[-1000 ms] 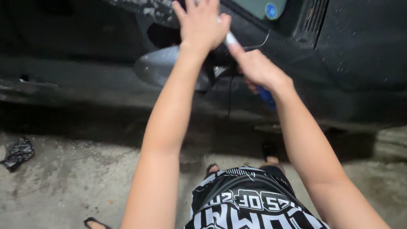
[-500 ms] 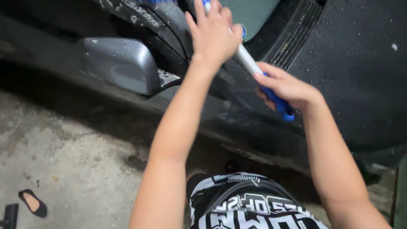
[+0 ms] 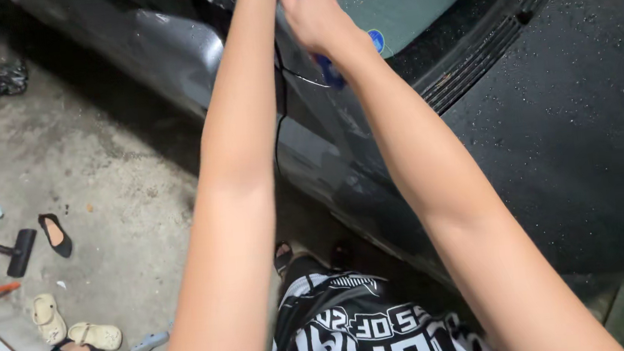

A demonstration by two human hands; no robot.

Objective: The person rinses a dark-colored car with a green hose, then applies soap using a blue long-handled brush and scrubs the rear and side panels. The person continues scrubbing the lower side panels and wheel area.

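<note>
Beside the wet dark car (image 3: pixel 550 139), shoes (image 3: pixel 54 234) lie on the floor; the left hand runs out of view, its grip untellable. The right hand (image 3: pixel 317 17) clamps the brush handle (image 3: pixel 329 72), likely light, stiff, slippery, against the windscreen.

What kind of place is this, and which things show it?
Probably a home driveway or carport used for washing a car: a wet dark car, a rough concrete floor, and sandals lying about.
</note>
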